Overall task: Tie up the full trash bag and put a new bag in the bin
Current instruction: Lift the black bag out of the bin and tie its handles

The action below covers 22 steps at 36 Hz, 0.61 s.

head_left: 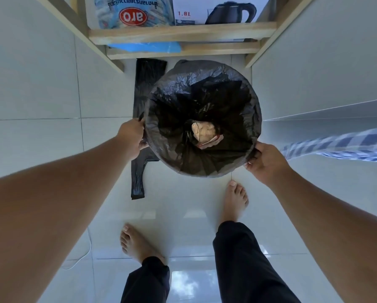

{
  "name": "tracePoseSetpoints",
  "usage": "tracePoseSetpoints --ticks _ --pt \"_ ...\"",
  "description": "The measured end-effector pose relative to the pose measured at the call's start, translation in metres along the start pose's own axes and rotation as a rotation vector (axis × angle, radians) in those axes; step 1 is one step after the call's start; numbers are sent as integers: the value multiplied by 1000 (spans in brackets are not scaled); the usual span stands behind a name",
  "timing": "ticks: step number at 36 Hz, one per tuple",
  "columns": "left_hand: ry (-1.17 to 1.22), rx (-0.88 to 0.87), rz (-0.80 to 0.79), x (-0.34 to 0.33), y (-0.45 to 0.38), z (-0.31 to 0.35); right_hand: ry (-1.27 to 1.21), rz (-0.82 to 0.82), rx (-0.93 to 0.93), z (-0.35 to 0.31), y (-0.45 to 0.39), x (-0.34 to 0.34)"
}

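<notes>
Both hands (left (132, 136), right (265, 161)) clutch the trash bag (201, 88) rim.

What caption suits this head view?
Both hands, left and right, grip the black liner's rim; a spare bag lies beside it.

Hands: two, left hand (132, 136) and right hand (264, 162)
Bare feet: two
Black bags: two, lining bag (205, 88) and flat spare bag (142, 88)
Kettle box (218, 9): one
</notes>
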<state>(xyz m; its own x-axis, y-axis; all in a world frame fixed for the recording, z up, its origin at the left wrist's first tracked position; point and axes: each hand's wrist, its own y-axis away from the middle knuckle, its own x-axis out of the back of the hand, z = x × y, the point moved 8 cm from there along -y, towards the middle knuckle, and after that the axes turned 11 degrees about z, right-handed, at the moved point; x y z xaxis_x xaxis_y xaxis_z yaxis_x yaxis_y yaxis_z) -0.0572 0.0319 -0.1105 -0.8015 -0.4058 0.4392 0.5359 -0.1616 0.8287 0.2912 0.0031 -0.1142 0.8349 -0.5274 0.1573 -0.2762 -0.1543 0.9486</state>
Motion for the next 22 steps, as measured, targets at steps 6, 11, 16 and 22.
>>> tracePoseSetpoints --ticks 6,11,16,22 --pt "-91 -253 154 24 2 18 -201 -34 -7 -15 2 6" --pt "-149 -493 130 20 39 34 -197 -242 -16 -21 24 -7" --pt "-78 -470 9 13 60 32 148 9 170 -28 27 2" --pt "118 -225 -94 12 64 30 333 85 229 -42 42 -3"
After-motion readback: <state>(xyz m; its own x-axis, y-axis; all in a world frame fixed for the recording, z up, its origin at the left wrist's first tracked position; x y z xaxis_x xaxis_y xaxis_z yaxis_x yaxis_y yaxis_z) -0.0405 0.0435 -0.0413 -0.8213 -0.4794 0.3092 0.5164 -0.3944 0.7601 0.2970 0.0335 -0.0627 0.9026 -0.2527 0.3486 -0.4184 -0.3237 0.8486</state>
